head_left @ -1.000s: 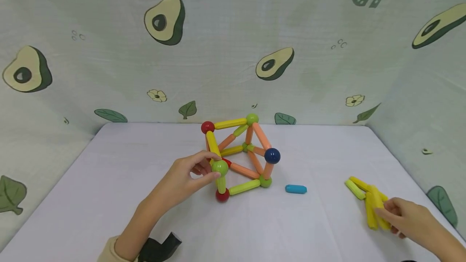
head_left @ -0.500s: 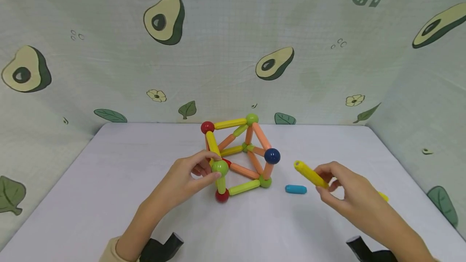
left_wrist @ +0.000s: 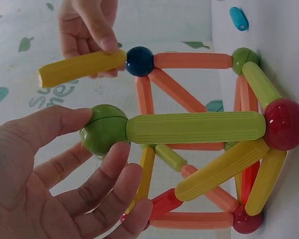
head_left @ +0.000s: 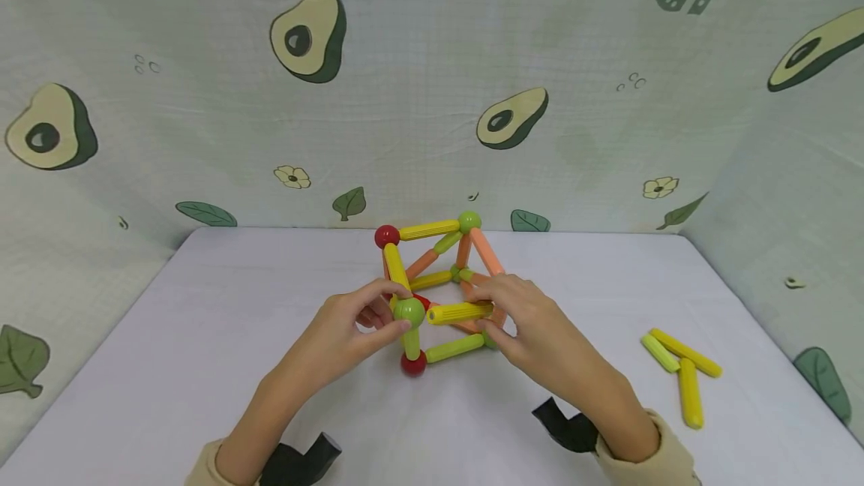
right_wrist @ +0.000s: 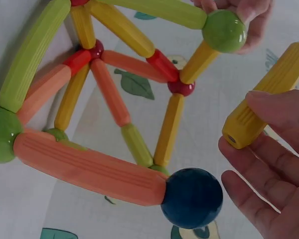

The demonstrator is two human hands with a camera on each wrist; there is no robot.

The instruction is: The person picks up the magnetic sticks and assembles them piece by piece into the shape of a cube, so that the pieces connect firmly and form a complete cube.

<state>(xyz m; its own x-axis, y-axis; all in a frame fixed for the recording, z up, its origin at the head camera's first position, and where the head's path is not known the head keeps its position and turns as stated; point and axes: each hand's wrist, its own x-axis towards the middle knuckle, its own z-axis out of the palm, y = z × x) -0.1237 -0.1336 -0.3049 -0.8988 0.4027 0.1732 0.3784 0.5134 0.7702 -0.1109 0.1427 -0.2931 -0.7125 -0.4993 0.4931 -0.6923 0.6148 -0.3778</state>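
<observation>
A toy frame of coloured magnetic sticks and balls stands on the white table; a light-green stick runs along its lower front. My left hand pinches the green ball at its upper front left corner, atop an upright light-green stick. With thumb and fingers, my right hand holds a yellow stick level, its free end near that green ball with a small gap. The dark blue ball is hidden by the right hand in the head view; in the right wrist view the yellow stick is apart from it.
Two yellow sticks and a short light-green stick lie on the table at the right. A short blue stick shows in the left wrist view. A patterned cloth hangs behind and at the sides.
My right hand has picked a yellow stick from the pile at the right and carried it left to the frame, beside the green ball. My left hand keeps its hold.
</observation>
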